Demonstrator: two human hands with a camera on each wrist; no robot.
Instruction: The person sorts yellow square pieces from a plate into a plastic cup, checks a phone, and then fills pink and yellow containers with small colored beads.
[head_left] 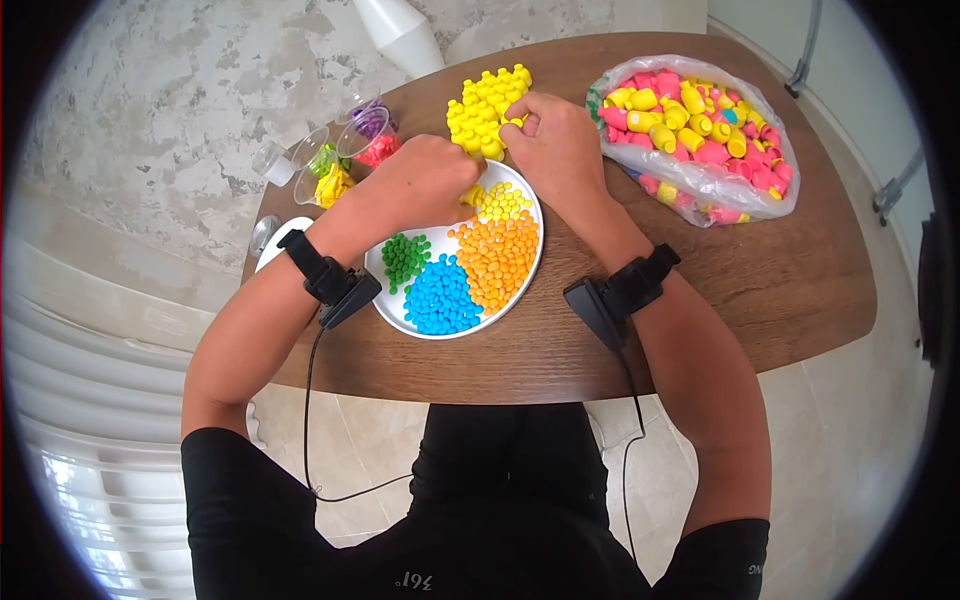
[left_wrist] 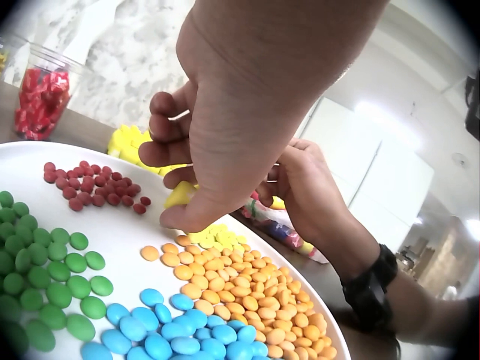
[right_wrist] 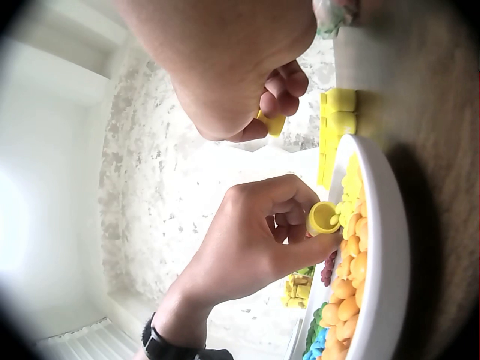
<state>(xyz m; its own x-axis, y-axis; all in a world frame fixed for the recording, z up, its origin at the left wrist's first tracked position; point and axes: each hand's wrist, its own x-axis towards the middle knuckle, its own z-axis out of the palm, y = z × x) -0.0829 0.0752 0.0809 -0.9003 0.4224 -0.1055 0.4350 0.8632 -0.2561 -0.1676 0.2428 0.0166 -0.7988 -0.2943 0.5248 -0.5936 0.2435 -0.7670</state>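
In the right wrist view my left hand (right_wrist: 251,236) pinches a small yellow bottle (right_wrist: 322,219) on its side, its open mouth right at the yellow candies (right_wrist: 349,187). My right hand (head_left: 558,150) is raised beside the yellow bottles, thumb and fingers closed on a small yellow piece (right_wrist: 274,124), perhaps a cap. Under the left hand lies a round white plate (head_left: 440,240) with candies sorted by colour: orange (head_left: 495,260), blue (head_left: 440,298), green (head_left: 404,258) and dark red (left_wrist: 94,186). A block of upright yellow bottles (head_left: 488,105) stands just past the plate.
On the right lies a clear plastic bag (head_left: 645,160) full of pink and yellow bottles. Clear cups with red (head_left: 380,150), purple, green and yellow wrapped pieces (head_left: 333,186) stand at the left edge. Cables hang from both wrist cameras.
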